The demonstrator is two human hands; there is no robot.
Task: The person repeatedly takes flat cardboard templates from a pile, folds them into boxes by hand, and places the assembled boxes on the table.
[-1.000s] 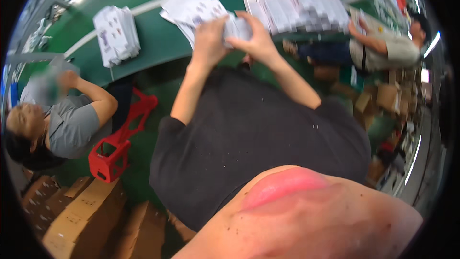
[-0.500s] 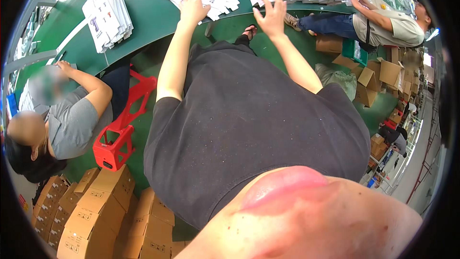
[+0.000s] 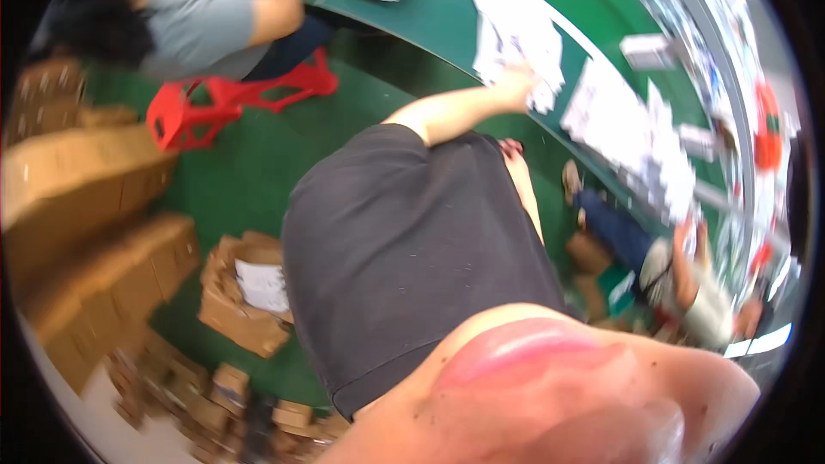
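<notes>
The picture is tilted and blurred. My left arm stretches out over my dark shirt to a loose pile of white paper packets (image 3: 516, 30) on the green table (image 3: 438, 13). My left hand (image 3: 518, 83) rests on the near edge of that pile, but the blur hides whether its fingers grip a packet. My right forearm lies close along my side below the table edge. My right hand (image 3: 512, 149) shows only as a small reddish patch near the edge, with its fingers not discernible. More white packets (image 3: 632, 125) lie further right along the table.
A person in a grey shirt (image 3: 202, 17) sits at the upper left on a red stool (image 3: 228, 99). Cardboard boxes (image 3: 82, 206) are stacked at the left, and an open box (image 3: 245, 296) holds a white sheet. Another person (image 3: 692, 288) sits at the right by the table.
The view has swung and tilted, so the table now runs diagonally at the upper right. My right hand has come off the packets toward my side. My left hand stays on the pile.
</notes>
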